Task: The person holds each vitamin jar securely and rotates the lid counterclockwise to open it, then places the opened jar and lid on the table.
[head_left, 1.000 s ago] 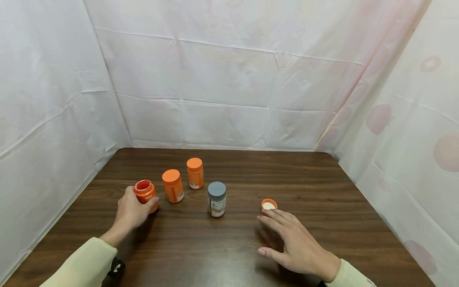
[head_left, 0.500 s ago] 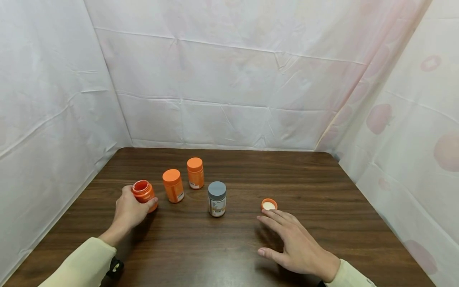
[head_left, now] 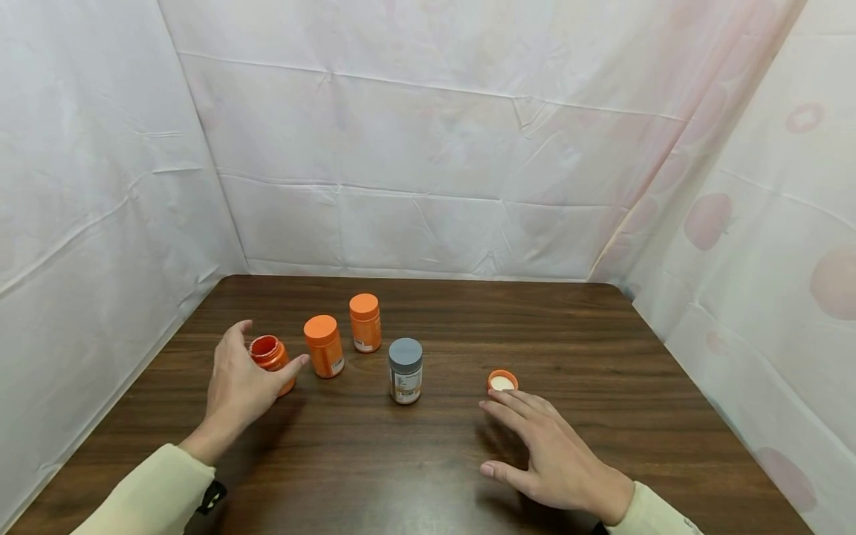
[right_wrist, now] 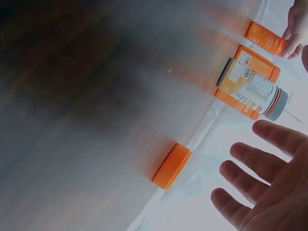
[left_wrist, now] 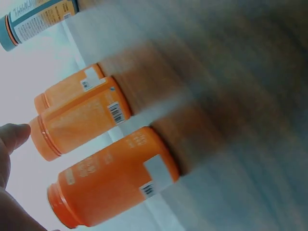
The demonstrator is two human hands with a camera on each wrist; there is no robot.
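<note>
An uncapped orange bottle (head_left: 273,361) stands upright at the table's left, its red inside showing through the mouth. Around its near side my left hand (head_left: 239,386) is spread, thumb and fingers apart from it. The left wrist view shows this bottle (left_wrist: 115,178) standing free, with the thumb (left_wrist: 14,137) away from it. My right hand (head_left: 551,453) hovers over the table with fingers straight, holding nothing. Just beyond its fingertips lies an orange cap (head_left: 501,381), its white inside facing up; the right wrist view shows the cap (right_wrist: 172,166) from the side.
Two capped orange bottles stand right of the uncapped one, a nearer bottle (head_left: 324,348) and a farther bottle (head_left: 365,323). A grey-capped bottle (head_left: 405,371) stands mid-table. White sheeting (head_left: 428,148) encloses the back and sides of the dark wooden table (head_left: 455,319).
My left hand has let go of the uncapped bottle, its thumb and fingers spreading apart. That bottle moved slightly left earlier. My right hand and the cap have stayed put.
</note>
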